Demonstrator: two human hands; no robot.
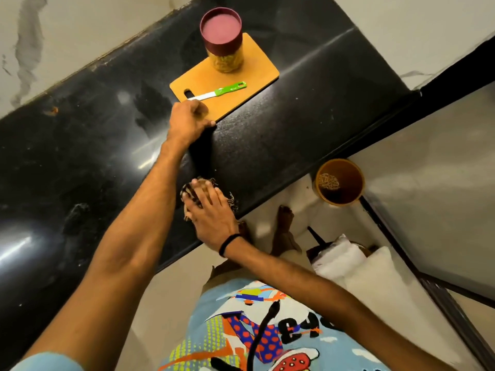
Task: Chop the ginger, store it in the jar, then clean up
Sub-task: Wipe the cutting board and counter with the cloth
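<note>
An orange cutting board point(257, 76) lies on the black counter point(80, 156). On it stand a clear jar point(226, 56) with a maroon lid, holding chopped ginger, and a green-handled knife point(214, 93). My left hand point(187, 121) grips the board's near corner, thumb along its edge. My right hand point(211, 212) presses flat, fingers straight, on a frayed cloth point(233, 202) at the counter's front edge.
On the floor to the right of the counter stands an orange bin point(325, 199) with scraps inside. White bags point(342, 261) lie on the floor near my bare foot point(285, 223). A dark-framed glass door point(428, 210) is at right.
</note>
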